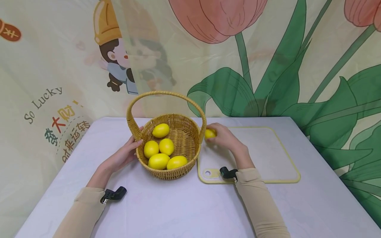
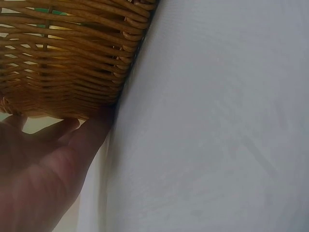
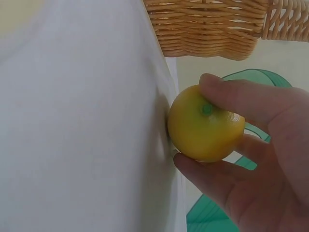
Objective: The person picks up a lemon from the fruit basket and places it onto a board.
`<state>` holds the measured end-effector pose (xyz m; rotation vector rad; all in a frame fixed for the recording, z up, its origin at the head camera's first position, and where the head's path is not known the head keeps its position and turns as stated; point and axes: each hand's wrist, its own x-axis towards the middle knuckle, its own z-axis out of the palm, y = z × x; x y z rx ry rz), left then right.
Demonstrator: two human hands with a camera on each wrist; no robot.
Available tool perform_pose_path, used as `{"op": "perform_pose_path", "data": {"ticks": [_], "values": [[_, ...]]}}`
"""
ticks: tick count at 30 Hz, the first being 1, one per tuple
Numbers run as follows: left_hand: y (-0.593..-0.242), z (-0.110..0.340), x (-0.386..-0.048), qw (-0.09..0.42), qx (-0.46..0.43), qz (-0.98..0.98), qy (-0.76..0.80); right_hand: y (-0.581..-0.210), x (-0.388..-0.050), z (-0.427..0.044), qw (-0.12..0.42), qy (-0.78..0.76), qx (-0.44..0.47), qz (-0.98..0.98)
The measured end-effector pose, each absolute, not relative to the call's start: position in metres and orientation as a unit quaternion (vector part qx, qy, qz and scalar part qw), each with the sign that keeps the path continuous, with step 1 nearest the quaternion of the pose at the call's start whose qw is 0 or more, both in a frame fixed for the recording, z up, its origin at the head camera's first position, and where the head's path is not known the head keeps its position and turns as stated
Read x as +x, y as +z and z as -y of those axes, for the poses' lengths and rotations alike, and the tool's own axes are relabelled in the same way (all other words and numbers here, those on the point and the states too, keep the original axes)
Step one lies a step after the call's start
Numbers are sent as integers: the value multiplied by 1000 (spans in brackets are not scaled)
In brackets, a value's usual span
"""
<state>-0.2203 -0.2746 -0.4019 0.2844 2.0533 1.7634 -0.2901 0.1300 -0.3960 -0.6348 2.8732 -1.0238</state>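
**Left hand [image 1: 122,155] rests on a round golden-brown wicker basket [image 1: 171,175]; right hand [image 1: 222,136] grips a rounded yellow fruit with a green stem spot [image 1: 210,133]**

At left, a beige-sleeved forearm [image 1: 78,211] slants up and rightward; its hand lies against the basket's outer wall, thumb and fingers apart. The basket stands upright on a white-covered table [image 1: 166,208], its handle arching left to right. Inside, the nearest two of five yellow lemon-shaped fruits [image 1: 159,161] lie lengthwise, roughly left to right. Just right of the basket, near the far left corner of a white rectangular board with yellow edging [image 1: 262,148], the right thumb and fingers are clamped on the fruit. Its stem end faces the right wrist camera, its long axis nearly end-on. The right forearm slants up and leftward across the board.
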Motion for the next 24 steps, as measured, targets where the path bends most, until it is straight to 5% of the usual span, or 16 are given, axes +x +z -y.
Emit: {"op": "perform_pose_path", "data": {"ticks": [24], "values": [[-400, 274, -220, 208, 94, -744, 628, -398, -295, -126, 30, -339, -216, -915]]}}
